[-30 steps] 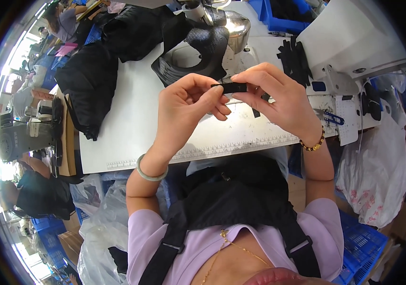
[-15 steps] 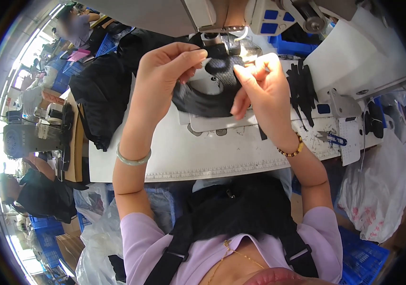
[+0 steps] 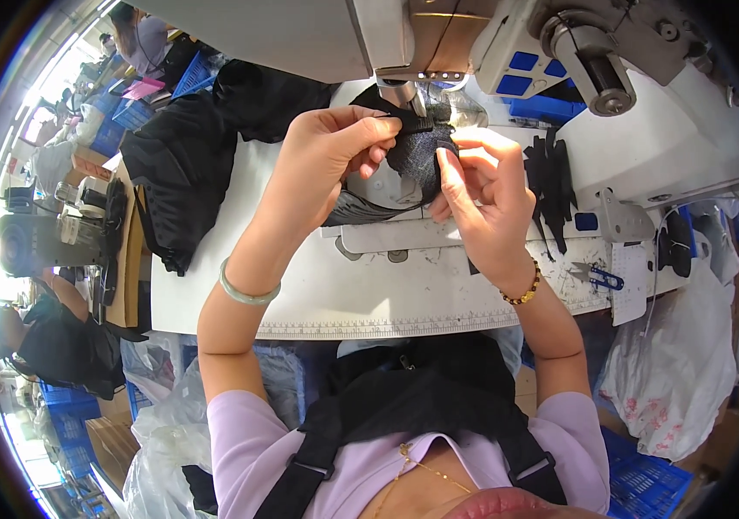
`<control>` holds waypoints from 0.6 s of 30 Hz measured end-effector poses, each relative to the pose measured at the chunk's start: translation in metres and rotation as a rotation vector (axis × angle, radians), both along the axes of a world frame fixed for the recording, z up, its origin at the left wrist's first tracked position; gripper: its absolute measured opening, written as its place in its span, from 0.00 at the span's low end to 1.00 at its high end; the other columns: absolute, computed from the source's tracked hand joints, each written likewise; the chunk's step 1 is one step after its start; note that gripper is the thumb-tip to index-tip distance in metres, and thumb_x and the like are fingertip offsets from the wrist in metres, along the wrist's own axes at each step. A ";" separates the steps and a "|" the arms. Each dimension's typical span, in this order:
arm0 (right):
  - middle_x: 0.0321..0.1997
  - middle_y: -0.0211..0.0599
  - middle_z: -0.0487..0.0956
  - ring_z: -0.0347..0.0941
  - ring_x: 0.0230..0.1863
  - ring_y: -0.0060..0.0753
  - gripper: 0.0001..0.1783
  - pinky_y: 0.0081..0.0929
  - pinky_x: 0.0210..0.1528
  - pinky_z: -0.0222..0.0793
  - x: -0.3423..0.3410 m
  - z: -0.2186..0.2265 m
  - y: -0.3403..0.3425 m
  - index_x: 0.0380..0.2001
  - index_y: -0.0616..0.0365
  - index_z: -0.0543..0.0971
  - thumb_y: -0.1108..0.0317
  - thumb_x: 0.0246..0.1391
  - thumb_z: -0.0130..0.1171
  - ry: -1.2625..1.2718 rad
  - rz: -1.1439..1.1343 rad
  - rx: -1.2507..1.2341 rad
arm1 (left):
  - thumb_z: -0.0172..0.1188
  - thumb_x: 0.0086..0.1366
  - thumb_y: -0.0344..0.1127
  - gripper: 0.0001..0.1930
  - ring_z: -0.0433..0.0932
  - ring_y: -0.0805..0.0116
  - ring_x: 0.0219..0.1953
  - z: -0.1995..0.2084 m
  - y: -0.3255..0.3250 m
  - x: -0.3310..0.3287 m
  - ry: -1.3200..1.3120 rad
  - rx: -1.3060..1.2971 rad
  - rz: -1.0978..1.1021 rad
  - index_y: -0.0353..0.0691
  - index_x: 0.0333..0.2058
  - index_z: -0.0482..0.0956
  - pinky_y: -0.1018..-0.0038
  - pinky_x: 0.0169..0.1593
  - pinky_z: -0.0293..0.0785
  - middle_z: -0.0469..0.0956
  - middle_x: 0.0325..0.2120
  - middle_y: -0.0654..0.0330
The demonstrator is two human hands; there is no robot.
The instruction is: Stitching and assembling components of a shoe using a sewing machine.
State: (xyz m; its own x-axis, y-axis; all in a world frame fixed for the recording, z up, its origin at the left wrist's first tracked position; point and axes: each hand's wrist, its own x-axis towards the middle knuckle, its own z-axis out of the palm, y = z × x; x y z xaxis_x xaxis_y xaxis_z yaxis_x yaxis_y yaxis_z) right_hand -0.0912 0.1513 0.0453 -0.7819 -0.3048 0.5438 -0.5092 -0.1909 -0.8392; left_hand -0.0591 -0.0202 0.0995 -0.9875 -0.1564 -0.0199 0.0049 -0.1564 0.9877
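Note:
My left hand [image 3: 345, 145] pinches the edge of a black fabric piece [image 3: 416, 163] between thumb and fingertips. On the other side of it my right hand [image 3: 488, 192] has thumb and fingers closed on the same piece. The fabric is partly mesh-like, with a band of it curving down over the machine bed [image 3: 404, 234]. Its upper edge lies right at the needle area of a sewing machine [image 3: 441, 43]. Whether the presser foot bears on the cloth is hidden by fabric and fingers.
Dark garments [image 3: 183, 164] are heaped on the table's left side. Black strips [image 3: 549, 177] lie to the right, near blue-handled thread snips [image 3: 598, 277] and thread scraps. A ruler strip [image 3: 369, 329] runs along the front edge. Another person [image 3: 140, 43] is at the far left.
The view has shifted, so the machine head shows lower. Both hands sit slightly closer together at the needle area, and the fabric between them is bunched differently. Both still grip it.

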 end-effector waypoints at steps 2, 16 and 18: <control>0.29 0.38 0.76 0.72 0.18 0.17 0.14 0.13 0.17 0.68 -0.001 -0.002 0.000 0.44 0.62 0.65 0.80 0.55 0.53 0.101 -0.017 0.060 | 0.61 0.56 0.31 0.08 0.69 0.81 0.21 -0.001 0.002 0.000 0.002 0.009 0.004 0.29 0.29 0.78 0.86 0.25 0.65 0.75 0.21 0.62; 0.32 0.37 0.75 0.71 0.26 0.24 0.20 0.19 0.29 0.69 -0.002 -0.009 -0.001 0.46 0.57 0.75 0.82 0.47 0.58 0.317 -0.179 0.130 | 0.60 0.57 0.28 0.06 0.70 0.81 0.21 0.005 0.001 0.000 0.025 -0.138 -0.015 0.30 0.29 0.77 0.87 0.24 0.65 0.75 0.22 0.62; 0.33 0.38 0.75 0.72 0.27 0.27 0.20 0.21 0.30 0.70 -0.001 -0.007 -0.002 0.46 0.57 0.75 0.82 0.47 0.58 0.341 -0.192 0.142 | 0.60 0.57 0.28 0.05 0.70 0.81 0.21 0.004 0.000 -0.001 0.013 -0.149 -0.025 0.30 0.29 0.77 0.86 0.24 0.65 0.75 0.22 0.62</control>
